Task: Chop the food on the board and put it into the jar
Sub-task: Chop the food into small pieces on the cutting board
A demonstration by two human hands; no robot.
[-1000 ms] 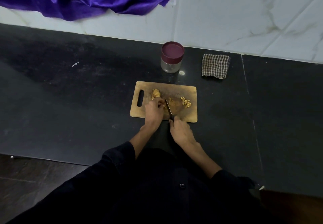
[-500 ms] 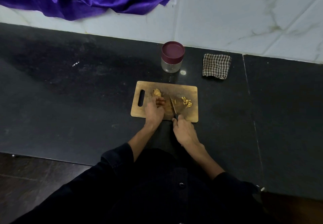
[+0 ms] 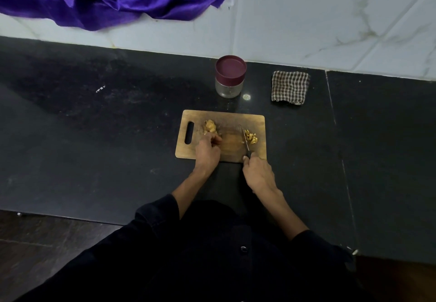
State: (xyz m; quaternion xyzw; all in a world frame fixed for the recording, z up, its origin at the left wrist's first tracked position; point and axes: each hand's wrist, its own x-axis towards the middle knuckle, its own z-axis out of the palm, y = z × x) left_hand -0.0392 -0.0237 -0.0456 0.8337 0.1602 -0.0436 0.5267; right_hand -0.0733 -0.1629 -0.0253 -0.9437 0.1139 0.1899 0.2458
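Knife (image 3: 245, 140) in right hand (image 3: 259, 174), one jar (image 3: 230, 76) — seemingly lidded

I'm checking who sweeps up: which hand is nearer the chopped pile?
Right hand: its knife touches the pile. The left hand sits across the board.

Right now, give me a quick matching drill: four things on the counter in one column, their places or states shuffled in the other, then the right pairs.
Things:
1. jar
2. knife
3. cloth
4. cut pieces

Places or states:
A. folded, on the counter right of the jar
B. piled on the right part of the board
C. held in the right hand, blade next to the pile
D. lid on, standing behind the board

Pairs: 1-D, 2-C, 3-A, 4-B
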